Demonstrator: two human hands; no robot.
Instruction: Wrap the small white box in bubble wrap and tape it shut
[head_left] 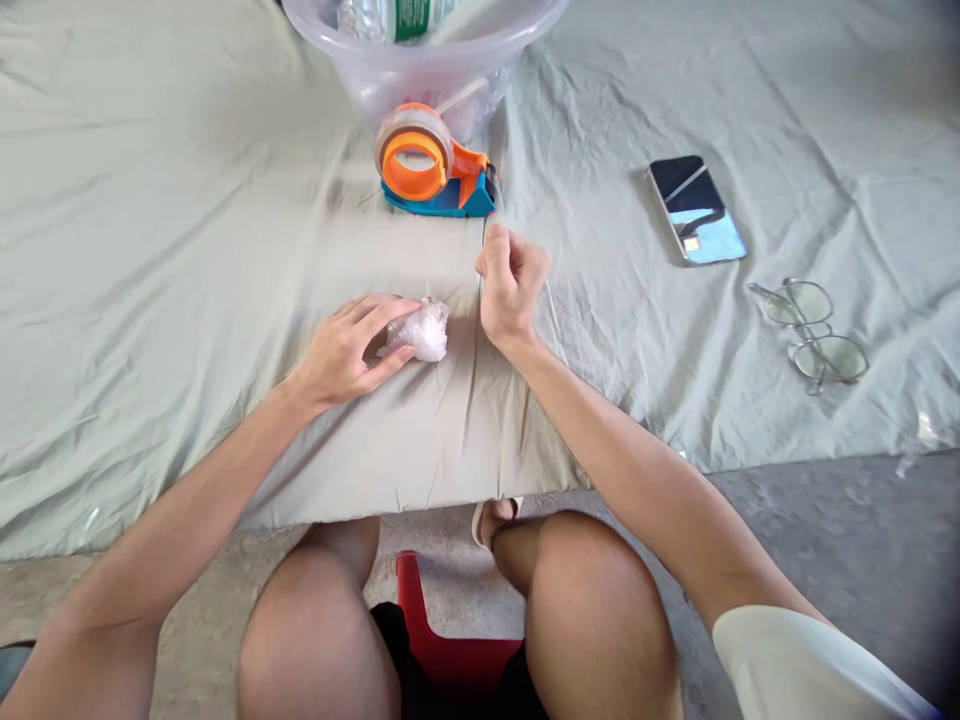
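Note:
My left hand (352, 345) rests on the cloth with its thumb and fingers around a small, crumpled bundle of clear plastic wrap (426, 330). Whatever the wrap may contain cannot be made out. To the right of it, my right hand (513, 283) is closed in a fist, thumb side up, with nothing showing between the fingers. Just beyond that fist stands an orange and blue tape dispenser (474, 190) carrying a roll of clear tape (405, 125).
A translucent plastic basin (360, 75) holding a plastic bottle (382, 18) stands at the back. A smartphone (699, 212) and eyeglasses (829, 358) lie to the right on the grey-green tablecloth (187, 200). Below the table edge is a red stool (457, 655) between the legs.

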